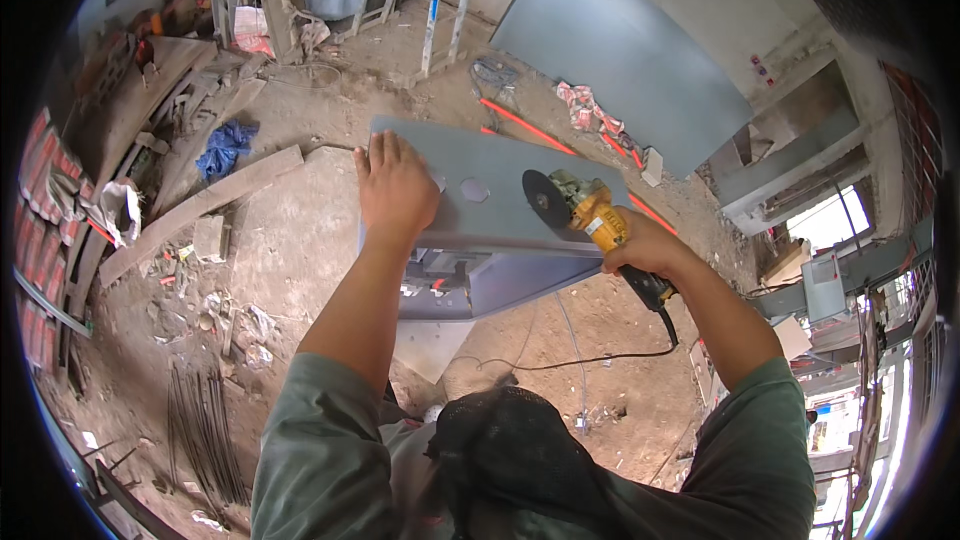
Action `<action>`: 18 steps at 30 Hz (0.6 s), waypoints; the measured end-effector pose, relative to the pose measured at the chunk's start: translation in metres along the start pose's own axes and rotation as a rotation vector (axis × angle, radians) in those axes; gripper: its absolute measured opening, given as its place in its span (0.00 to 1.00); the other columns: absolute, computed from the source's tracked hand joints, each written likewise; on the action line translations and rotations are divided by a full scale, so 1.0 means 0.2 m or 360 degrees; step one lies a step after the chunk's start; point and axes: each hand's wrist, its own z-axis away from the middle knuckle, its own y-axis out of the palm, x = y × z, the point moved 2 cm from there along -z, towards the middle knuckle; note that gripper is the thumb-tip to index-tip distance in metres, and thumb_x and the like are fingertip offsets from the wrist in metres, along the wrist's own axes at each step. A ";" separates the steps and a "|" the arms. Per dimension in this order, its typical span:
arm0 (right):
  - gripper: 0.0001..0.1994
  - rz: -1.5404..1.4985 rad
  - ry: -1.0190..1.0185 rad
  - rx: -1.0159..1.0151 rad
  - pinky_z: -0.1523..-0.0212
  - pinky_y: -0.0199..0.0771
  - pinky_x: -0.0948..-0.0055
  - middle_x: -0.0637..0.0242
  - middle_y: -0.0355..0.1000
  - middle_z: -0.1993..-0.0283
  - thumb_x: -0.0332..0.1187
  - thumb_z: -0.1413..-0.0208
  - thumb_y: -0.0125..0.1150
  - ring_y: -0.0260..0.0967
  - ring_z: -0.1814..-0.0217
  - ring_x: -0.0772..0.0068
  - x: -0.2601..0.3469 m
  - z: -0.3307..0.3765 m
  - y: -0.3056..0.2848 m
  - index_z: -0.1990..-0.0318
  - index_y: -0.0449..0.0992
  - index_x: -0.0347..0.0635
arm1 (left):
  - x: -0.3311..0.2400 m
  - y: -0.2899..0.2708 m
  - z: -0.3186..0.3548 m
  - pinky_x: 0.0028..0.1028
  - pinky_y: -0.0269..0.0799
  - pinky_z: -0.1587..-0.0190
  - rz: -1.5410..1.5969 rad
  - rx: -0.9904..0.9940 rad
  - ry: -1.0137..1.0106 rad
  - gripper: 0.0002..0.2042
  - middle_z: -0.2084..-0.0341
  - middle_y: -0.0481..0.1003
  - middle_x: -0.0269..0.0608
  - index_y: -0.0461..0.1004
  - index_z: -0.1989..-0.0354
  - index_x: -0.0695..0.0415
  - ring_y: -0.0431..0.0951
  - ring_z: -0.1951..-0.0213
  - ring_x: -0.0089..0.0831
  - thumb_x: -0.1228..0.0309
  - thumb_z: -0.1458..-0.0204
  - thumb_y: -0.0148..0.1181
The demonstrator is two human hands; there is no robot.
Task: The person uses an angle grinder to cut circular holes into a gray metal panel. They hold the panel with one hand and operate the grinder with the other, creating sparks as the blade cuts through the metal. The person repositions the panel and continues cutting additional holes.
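Observation:
A grey metal box-like piece (520, 165) with a flat top stands in front of me. Round holes pierce its top, and the near side is hollow. My left hand (395, 180) lies on the left end of that top, fingers stretched toward the far edge and the palm down. In my right hand (645, 245) is a yellow angle grinder (600, 225), gripped around its body. Its dark disc (546, 199) stands upright over the right part of the top; I cannot tell whether it touches the metal. A black cord (590, 364) trails from the grinder's rear.
A large grey sheet (620, 50) leans at the back right, with orange-red tubes (525, 126) on the floor before it. Ladders (435, 15) stand at the back. Planks (200, 215), a blue bag (226, 148) and stacked bricks (45, 240) lie left; thin rods (208, 435) lie near left.

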 end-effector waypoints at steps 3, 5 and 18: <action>0.36 -0.0058 0.0010 0.0018 0.68 0.79 0.67 0.59 0.76 0.61 0.21 0.64 0.76 0.77 0.68 0.67 -0.01 -0.02 0.00 0.41 0.70 0.31 | 0.00 0.00 0.00 0.49 0.38 0.19 -0.0028 -0.0054 0.0026 0.28 0.23 0.59 0.51 0.61 0.26 0.66 0.51 0.20 0.45 0.61 0.29 0.40; 0.35 -0.0069 0.0029 0.0000 0.69 0.78 0.67 0.59 0.75 0.62 0.21 0.65 0.75 0.77 0.69 0.67 -0.01 -0.04 0.02 0.42 0.70 0.31 | 0.01 0.00 -0.01 0.49 0.38 0.19 -0.0030 -0.0066 0.0036 0.28 0.23 0.60 0.51 0.61 0.26 0.67 0.51 0.20 0.45 0.62 0.29 0.40; 0.33 -0.0052 0.0099 -0.0011 0.69 0.78 0.68 0.59 0.76 0.61 0.21 0.64 0.74 0.77 0.68 0.69 0.08 0.01 0.04 0.44 0.71 0.32 | 0.00 0.04 0.01 0.50 0.39 0.19 -0.0027 -0.0144 0.0054 0.27 0.24 0.61 0.52 0.64 0.28 0.67 0.53 0.21 0.46 0.62 0.29 0.42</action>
